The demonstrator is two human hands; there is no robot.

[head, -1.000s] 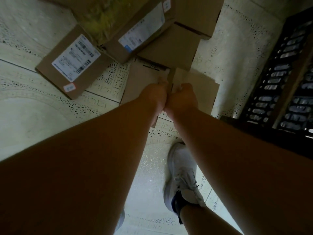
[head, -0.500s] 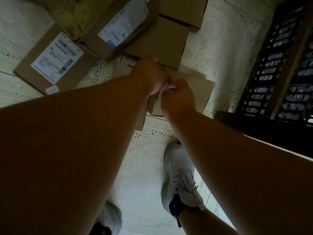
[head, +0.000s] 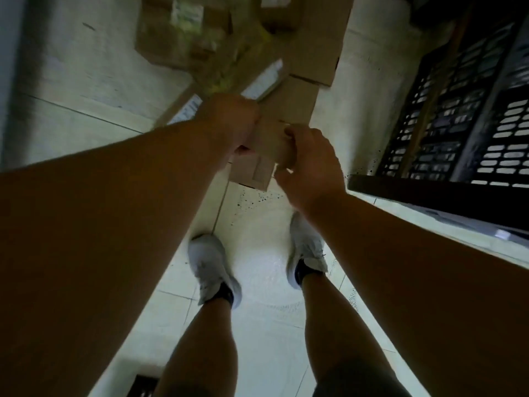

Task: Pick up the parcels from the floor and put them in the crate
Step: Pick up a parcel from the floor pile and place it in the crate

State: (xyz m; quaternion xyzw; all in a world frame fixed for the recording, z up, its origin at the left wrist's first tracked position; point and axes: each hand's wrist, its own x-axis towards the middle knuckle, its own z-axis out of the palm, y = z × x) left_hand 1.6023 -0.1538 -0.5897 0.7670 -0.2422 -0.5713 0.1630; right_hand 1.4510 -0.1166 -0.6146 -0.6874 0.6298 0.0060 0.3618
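Observation:
A small brown cardboard parcel [head: 259, 156] with a tape strip hangs above the floor between both hands. My left hand [head: 232, 121] grips its left side and my right hand [head: 310, 164] curls round its right edge. More brown parcels [head: 312, 44] lie in a pile on the tiled floor beyond, one with a white label [head: 264, 83]. A yellow-green bag [head: 226, 67] lies among them. The black slotted crate [head: 458, 116] stands to the right, its near rim [head: 429, 196] close to my right forearm.
My two feet in white shoes [head: 213, 267] stand on pale floor tiles [head: 86, 81] below the hands. A box with printed labels [head: 177, 32] lies at the far left of the pile. A dark object [head: 143, 386] sits at the bottom edge.
Both hands have lifted the small parcel off the floor and drawn it up toward me. The view has risen and tilted, so both feet now show.

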